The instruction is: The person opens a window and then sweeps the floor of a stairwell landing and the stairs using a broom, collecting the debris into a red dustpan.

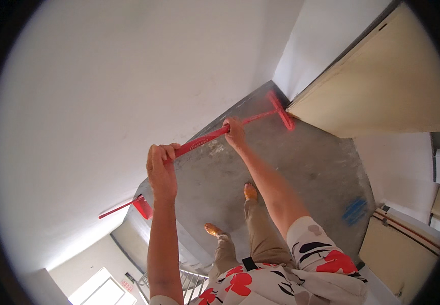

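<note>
A red broom (204, 140) slants across the view, its handle bearing writing. My left hand (161, 169) is closed around the handle's upper end. Farther down the stick, my right hand (235, 132) grips it too. The wide red broom head (281, 110) is at the floor by the far corner, close to the cream door; it is slightly blurred, so its bristles are hard to make out. To the left of my left forearm, a red long-handled dustpan (143, 207) stands by the wall, its stick leaning toward the wall.
Grey concrete floor (300, 167) spreads around my sandalled feet. A white wall (90, 95) rises along the left, a cream door (380, 80) at the right. Blue paint strokes (355, 211) mark the floor. Metal railings (193, 284) and a stair edge lie at lower left, with a bright window (101, 289).
</note>
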The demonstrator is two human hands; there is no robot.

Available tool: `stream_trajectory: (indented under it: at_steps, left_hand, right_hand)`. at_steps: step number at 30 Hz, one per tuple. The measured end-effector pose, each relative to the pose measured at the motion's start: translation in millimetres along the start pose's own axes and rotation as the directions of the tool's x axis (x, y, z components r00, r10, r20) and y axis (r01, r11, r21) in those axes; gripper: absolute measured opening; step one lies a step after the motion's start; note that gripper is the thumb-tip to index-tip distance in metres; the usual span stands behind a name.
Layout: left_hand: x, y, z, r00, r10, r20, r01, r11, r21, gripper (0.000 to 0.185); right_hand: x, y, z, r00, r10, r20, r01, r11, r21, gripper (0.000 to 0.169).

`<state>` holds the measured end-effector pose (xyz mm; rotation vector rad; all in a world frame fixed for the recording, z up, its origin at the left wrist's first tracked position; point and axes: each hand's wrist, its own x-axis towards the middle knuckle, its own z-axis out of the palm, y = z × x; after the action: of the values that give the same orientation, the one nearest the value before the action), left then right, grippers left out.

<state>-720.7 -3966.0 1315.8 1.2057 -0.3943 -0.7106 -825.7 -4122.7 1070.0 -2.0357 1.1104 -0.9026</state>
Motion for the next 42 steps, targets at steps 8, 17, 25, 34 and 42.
stream_trajectory:
  at_steps: [8,17,25,34,42]
  left_hand:
    - [-50,17,-105,0.944,-0.047,-0.326,0.065,0.997,0.045,0.031]
    - [-168,170,-155,0.789,0.266,-0.554,0.053,0.869,0.492,0.025]
    - [-227,228,-214,0.737,0.397,-0.547,-0.028,0.826,0.563,0.029]
    - [-244,221,-447,0.889,0.177,-0.423,-0.107,0.977,0.186,0.036]
    - [-262,278,-540,0.874,0.243,-0.42,-0.11,0.942,0.315,0.038]
  right_hand:
    - [-57,-49,66,0.847,-0.103,0.522,0.145,0.989,-0.04,0.008]
    - [-217,-252,142,0.655,-0.263,0.708,-0.014,0.933,0.36,0.012]
    - [-272,-347,161,0.525,-0.428,0.735,-0.075,0.838,0.541,0.016]
    - [-344,-372,247,0.737,-0.254,0.626,0.124,0.962,0.245,0.009]
    - [-420,-457,369,0.626,-0.326,0.709,0.15,0.942,0.3,0.004]
